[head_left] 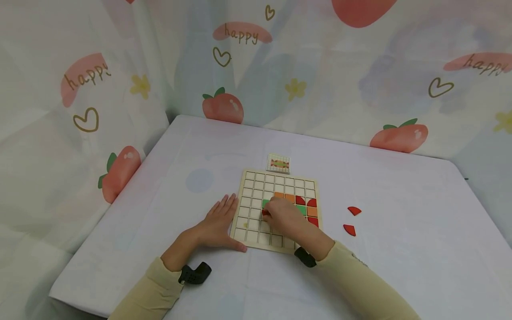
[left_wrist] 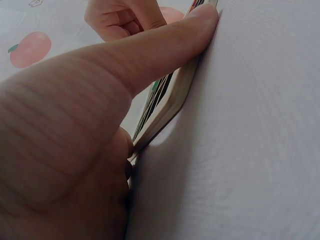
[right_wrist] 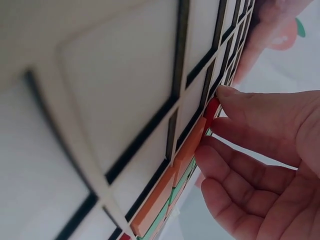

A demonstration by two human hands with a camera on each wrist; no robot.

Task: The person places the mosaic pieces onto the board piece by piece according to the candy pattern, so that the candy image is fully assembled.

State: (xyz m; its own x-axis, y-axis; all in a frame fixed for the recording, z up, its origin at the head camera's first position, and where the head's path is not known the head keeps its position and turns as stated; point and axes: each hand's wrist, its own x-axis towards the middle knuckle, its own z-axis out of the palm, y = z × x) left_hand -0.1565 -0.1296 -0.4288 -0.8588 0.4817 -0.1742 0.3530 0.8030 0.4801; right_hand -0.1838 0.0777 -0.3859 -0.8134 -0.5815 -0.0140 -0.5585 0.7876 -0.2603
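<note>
A light wooden grid board (head_left: 248, 192) lies on the table, with orange tiles (head_left: 284, 196), green tiles (head_left: 302, 210) and red tiles (head_left: 313, 221) set in its right and middle cells. My right hand (head_left: 285, 218) bends over the middle of the board. Between its thumb and index finger it pinches a small red tile (right_wrist: 212, 107), held at the grid beside an orange tile; the tile's full shape is hidden. Along the board's left edge my left hand (head_left: 216, 226) lies with fingers spread, its thumb (left_wrist: 170, 42) straight against the near corner.
Two loose red quarter-circle tiles (head_left: 354, 210) lie on the white table (head_left: 400, 231) right of the board. Just behind the board sits a small pattern card (head_left: 278, 163). A printed cloth (head_left: 332, 75) hangs at the back and left of the table.
</note>
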